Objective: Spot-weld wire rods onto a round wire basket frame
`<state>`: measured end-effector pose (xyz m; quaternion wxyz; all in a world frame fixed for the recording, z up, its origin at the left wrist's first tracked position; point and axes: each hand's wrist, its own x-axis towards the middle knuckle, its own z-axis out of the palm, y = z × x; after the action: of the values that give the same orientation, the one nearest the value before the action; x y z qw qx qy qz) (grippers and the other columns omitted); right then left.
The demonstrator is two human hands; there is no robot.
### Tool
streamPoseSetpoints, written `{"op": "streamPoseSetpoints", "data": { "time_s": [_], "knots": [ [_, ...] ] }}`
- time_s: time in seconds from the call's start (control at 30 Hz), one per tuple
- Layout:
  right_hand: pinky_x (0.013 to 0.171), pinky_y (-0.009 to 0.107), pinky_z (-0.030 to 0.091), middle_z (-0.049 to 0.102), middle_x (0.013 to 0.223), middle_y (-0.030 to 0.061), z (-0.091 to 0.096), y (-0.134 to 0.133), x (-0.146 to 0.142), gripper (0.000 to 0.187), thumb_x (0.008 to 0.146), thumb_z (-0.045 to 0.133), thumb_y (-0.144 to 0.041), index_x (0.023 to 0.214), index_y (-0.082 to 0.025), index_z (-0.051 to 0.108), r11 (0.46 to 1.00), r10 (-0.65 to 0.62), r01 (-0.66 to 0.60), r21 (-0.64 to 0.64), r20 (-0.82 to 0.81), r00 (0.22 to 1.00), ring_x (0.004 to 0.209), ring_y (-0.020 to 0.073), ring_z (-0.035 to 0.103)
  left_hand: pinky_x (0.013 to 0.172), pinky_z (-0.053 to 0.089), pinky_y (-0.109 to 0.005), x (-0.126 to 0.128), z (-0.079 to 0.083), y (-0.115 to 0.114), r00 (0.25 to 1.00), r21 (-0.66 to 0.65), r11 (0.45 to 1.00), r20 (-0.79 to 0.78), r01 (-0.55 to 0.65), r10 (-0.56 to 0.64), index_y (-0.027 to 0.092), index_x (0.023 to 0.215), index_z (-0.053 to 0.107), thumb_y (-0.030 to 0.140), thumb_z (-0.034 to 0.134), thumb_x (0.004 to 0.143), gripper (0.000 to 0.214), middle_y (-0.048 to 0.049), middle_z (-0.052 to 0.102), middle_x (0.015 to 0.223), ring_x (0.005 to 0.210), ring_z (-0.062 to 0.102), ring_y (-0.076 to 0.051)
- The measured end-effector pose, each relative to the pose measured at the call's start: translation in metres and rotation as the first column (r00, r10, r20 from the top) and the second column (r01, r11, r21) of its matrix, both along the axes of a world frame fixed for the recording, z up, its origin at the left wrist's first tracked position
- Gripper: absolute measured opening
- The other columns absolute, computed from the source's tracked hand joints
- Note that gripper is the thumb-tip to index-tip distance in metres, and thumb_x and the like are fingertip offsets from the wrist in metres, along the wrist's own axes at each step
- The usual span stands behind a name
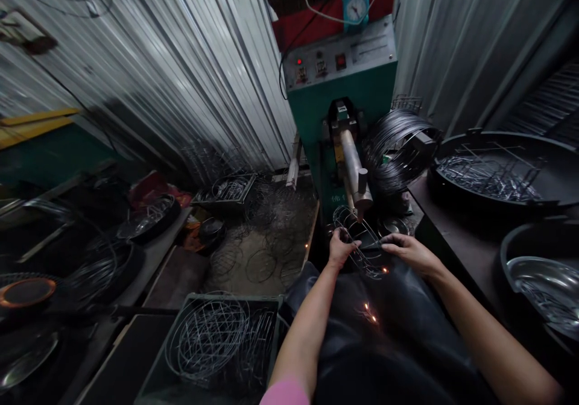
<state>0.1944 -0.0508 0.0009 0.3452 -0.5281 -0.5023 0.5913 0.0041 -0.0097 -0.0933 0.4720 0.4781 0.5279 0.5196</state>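
My left hand (342, 247) grips the near left side of a bent wire frame (368, 263), fingers closed on its wires. On the frame's right side, my right hand (409, 251) pinches a wire between thumb and fingertips. The frame sits just under the electrode tip of a spot welder (360, 203); whether the tip touches it I cannot tell. Orange sparks (370, 313) fly below the frame, over a dark apron (407, 332) on my lap.
A green crate (187, 299) of round wire racks stands at lower left. A wire coil (400, 146) hangs right of the welder. Black pans (479, 209) with wire pieces rest on the right bench. More wire rings (261, 264) lie on the floor.
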Motion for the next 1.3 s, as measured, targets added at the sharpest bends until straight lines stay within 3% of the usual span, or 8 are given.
{"op": "streamPoseSetpoints", "data": {
  "time_s": [0.1,0.3,0.4,0.47,0.63,0.83,1.07,1.3],
  "knots": [
    [0.056,0.027,0.047,0.062,0.064,0.0016,0.0,-0.006,0.004,0.041,0.058,0.073,-0.053,0.074,-0.016,0.062,1.0,0.028,-0.028,-0.012,-0.009,1.0,0.057,0.016,0.057,0.069,0.043,-0.024,0.003,-0.001,-0.003,0.999,-0.024,1.0,0.042,-0.01,0.011,0.018,0.088,0.054,0.027,0.081,0.05,0.047,0.0014,0.056,0.078,0.073,0.054,-0.012],
    [0.06,0.028,0.047,0.063,0.068,0.0018,0.0,0.014,-0.003,0.041,0.059,0.07,-0.054,0.073,-0.016,0.064,0.99,0.007,-0.013,0.14,0.044,0.999,0.065,0.0173,0.057,0.07,0.046,-0.026,0.006,0.003,-0.001,0.977,-0.103,0.995,0.209,-0.012,0.033,0.017,0.086,0.052,0.031,0.082,0.048,0.05,0.0012,0.058,0.075,0.07,0.056,-0.012],
    [0.062,0.028,0.047,0.064,0.071,0.0022,-0.002,0.017,-0.005,0.037,0.062,0.068,-0.052,0.072,-0.017,0.065,0.982,-0.018,0.006,0.187,0.063,0.998,0.069,0.0184,0.058,0.073,0.046,-0.028,0.002,0.003,0.003,0.983,-0.089,0.996,0.178,-0.02,0.035,0.017,0.085,0.052,0.031,0.082,0.047,0.051,0.0004,0.059,0.076,0.073,0.057,-0.013],
    [0.063,0.028,0.047,0.065,0.074,0.0024,-0.007,0.014,-0.004,0.036,0.062,0.069,-0.051,0.076,-0.017,0.066,0.989,-0.037,0.033,0.143,0.03,0.999,0.07,0.0184,0.059,0.075,0.045,-0.028,-0.001,0.003,0.005,0.99,-0.067,0.997,0.134,-0.028,0.037,0.017,0.086,0.052,0.033,0.082,0.047,0.051,0.0001,0.059,0.078,0.075,0.057,-0.013],
    [0.047,0.022,0.037,0.061,0.067,0.001,-0.043,-0.008,0.012,0.049,0.057,0.074,-0.047,0.092,-0.015,0.065,0.987,-0.16,0.158,-0.026,-0.081,0.984,0.056,0.0123,0.053,0.069,0.046,-0.027,0.0,0.005,0.001,0.989,-0.143,0.99,0.146,-0.003,0.024,0.017,0.085,0.052,0.035,0.082,0.046,0.053,0.0007,0.057,0.078,0.073,0.056,-0.013],
    [0.044,0.022,0.035,0.057,0.062,0.0003,-0.098,-0.036,0.038,0.044,0.053,0.073,-0.045,0.084,-0.016,0.064,0.941,-0.317,0.309,-0.141,-0.042,0.947,0.052,0.0116,0.048,0.057,0.047,-0.024,0.01,0.011,-0.019,0.949,-0.331,0.935,0.315,0.126,-0.016,0.018,0.091,0.051,0.038,0.078,0.05,0.053,-0.0012,0.056,0.082,0.073,0.056,-0.014],
    [0.041,0.024,0.036,0.052,0.057,-0.001,-0.112,-0.041,0.04,0.045,0.052,0.071,-0.046,0.085,-0.016,0.061,0.903,-0.418,0.409,-0.13,-0.045,0.907,0.046,0.0118,0.046,0.062,0.047,-0.025,0.01,0.015,-0.036,0.932,-0.298,0.946,0.362,0.126,-0.01,0.02,0.091,0.048,0.033,0.078,0.05,0.052,0.0015,0.051,0.08,0.071,0.054,-0.011],
    [0.04,0.025,0.041,0.054,0.058,0.0009,-0.114,-0.039,0.04,0.042,0.052,0.072,-0.043,0.083,-0.016,0.062,0.89,-0.448,0.442,-0.111,-0.031,0.894,0.048,0.0128,0.048,0.074,0.046,-0.025,-0.001,-0.004,-0.051,0.929,-0.129,0.99,0.369,0.06,-0.008,0.02,0.095,0.049,0.024,0.08,0.048,0.056,0.0027,0.052,0.082,0.076,0.052,-0.01]
  ]
}}
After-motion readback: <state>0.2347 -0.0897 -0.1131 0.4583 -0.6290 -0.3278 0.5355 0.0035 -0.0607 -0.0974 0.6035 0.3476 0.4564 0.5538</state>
